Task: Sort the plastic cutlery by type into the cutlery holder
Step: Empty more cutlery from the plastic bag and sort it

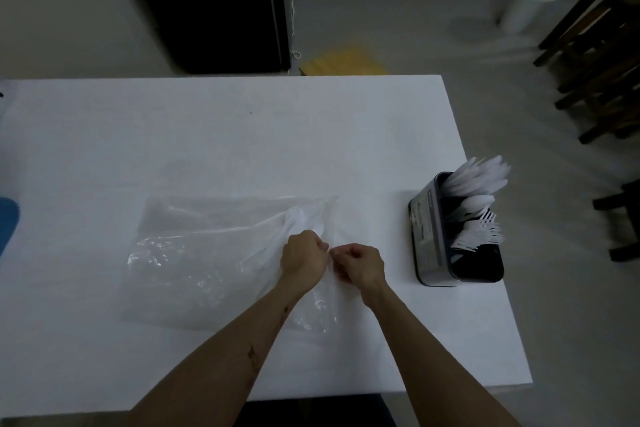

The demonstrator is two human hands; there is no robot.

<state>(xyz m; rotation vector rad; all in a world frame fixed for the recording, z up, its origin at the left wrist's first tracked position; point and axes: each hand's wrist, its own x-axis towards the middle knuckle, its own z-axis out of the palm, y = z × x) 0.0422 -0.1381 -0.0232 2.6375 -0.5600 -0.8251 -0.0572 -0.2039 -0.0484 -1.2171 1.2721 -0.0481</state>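
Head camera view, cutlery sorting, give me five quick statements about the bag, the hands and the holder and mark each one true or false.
1. Both hands grip the clear plastic bag. True: the left hand and the right hand pinch it near its right edge.
2. The cutlery holder lies tipped on its side. False: it stands upright near the right edge of the white table.
3. The forks stand in the holder. True.
4. Every compartment of the holder is filled. False: the nearest compartment looks dark and empty.
5. The holder stands to the left of the bag. False: it is to the bag's right.
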